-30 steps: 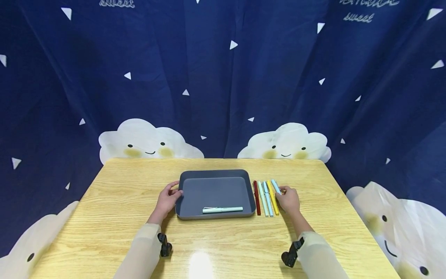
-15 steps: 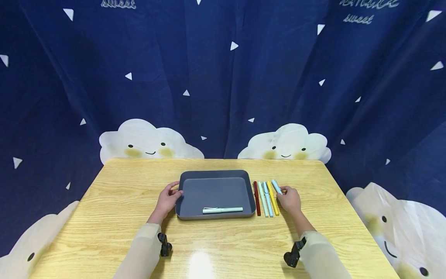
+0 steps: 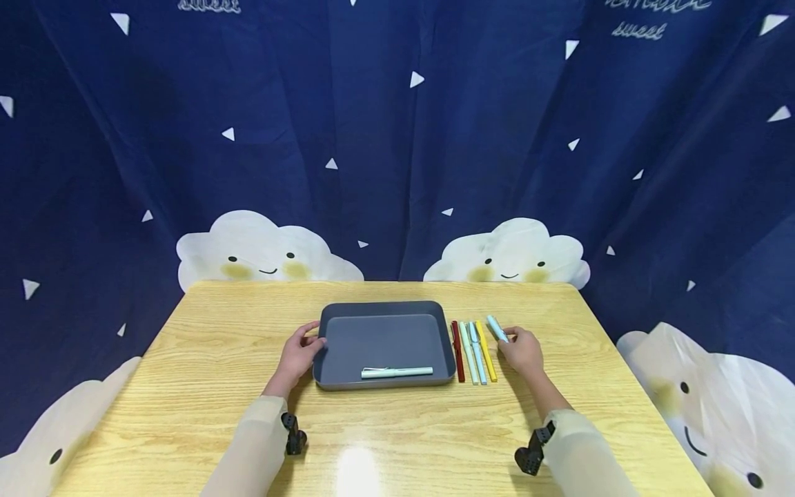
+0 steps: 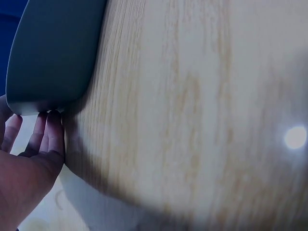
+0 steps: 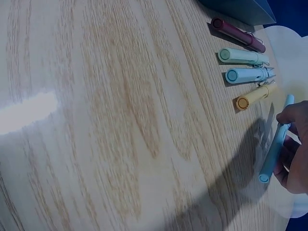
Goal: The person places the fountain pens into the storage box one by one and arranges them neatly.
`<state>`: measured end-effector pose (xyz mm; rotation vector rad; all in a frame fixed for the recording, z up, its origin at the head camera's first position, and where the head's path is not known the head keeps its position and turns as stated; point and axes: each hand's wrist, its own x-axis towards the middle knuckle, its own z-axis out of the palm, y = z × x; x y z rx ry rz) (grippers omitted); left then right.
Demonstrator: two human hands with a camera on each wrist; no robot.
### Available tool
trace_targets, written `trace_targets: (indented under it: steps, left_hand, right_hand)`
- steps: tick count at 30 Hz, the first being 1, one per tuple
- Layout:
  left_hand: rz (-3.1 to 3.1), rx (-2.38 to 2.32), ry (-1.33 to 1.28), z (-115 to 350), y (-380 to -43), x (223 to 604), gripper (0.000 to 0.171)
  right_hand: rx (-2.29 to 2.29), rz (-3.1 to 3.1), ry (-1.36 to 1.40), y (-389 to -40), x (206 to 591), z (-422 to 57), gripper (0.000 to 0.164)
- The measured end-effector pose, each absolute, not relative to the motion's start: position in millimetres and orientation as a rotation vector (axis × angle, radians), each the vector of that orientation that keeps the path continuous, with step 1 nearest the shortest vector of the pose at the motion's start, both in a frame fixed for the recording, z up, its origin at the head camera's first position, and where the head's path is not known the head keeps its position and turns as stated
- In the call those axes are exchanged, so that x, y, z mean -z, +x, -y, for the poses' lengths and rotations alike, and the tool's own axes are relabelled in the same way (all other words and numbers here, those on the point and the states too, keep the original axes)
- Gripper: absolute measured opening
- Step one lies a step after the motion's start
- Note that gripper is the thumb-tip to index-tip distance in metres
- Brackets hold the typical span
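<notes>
At the left, my left hand [image 3: 298, 355] grips the left wall of the dark grey, shallow rectangular tray [image 3: 379, 338], thumb over the rim and fingers outside, presumably to keep it from sliding on the pale wood-grained table [image 3: 236, 331]. Inside, a pale mint, slim clipped pen [image 3: 397, 373] lies left to right along the near wall, which I judge leaves the far part free for more.

Just right of the tray, four slim pens with clips lie side by side, each running near to far: dark red [image 3: 458, 351], pale green [image 3: 468, 353], light blue [image 3: 477, 353] and yellow [image 3: 487, 352]. Lined up like that, each one should be easy to pick out singly.

Farthest right, my right hand [image 3: 523, 351] pinches a plain-looking pale blue, slender pen [image 5: 274, 154] between thumb and fingers. It slants, its near end apart from the shadow beneath, so I take it to be raised off the table; a light pinch seems enough for something so thin.
</notes>
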<state>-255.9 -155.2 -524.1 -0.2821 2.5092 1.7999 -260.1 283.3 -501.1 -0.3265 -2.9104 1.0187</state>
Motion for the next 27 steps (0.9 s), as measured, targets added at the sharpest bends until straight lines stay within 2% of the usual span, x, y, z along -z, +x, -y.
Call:
trace_targets:
  steps: [27]
  left_hand:
    - [-2.487, -1.827, -0.285, 155.7, -257.6, 524.5, 0.048]
  right_hand:
    - [-1.005, 2.889, -0.27, -259.7, 493.2, -280.0, 0.038]
